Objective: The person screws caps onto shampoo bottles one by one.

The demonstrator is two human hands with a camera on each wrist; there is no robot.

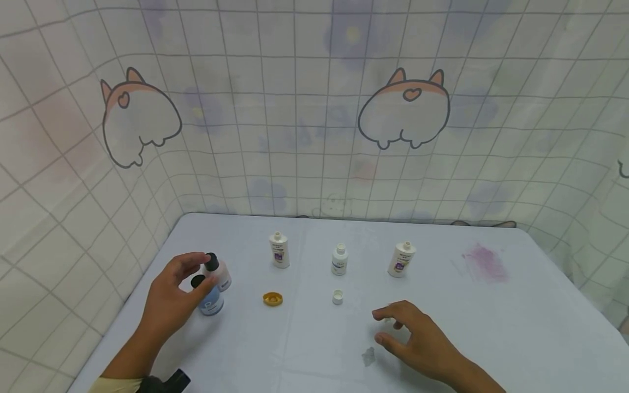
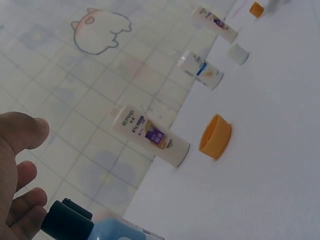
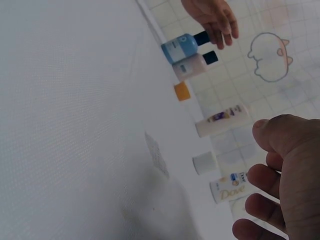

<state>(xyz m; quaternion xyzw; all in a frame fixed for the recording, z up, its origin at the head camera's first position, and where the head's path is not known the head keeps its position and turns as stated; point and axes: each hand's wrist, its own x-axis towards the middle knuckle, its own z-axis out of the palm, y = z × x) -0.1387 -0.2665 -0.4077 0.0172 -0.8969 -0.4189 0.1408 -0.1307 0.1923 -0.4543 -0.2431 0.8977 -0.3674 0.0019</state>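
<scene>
My left hand (image 1: 172, 295) is at the left of the table, thumb and fingers spread, close by two black-capped bottles. One is a blue bottle (image 1: 211, 304); a pale pink bottle (image 1: 223, 277) stands behind it. Whether a fingertip touches a cap I cannot tell. My right hand (image 1: 422, 344) hovers over the right half of the table, fingers loosely bent and holding nothing. Nearest to it is a small white cap (image 1: 337, 297). In the left wrist view, a second orange cap (image 2: 256, 9) lies at the far end, mostly hidden by the right hand in the head view.
Along the back stand three uncapped white bottles: a left one (image 1: 280, 251), a smaller middle one (image 1: 339, 260) and a right one (image 1: 401, 259). An orange cap (image 1: 272, 298) lies before the left one. A pink stain (image 1: 486, 263) marks the white table (image 1: 540, 327). Patterned curtains surround it.
</scene>
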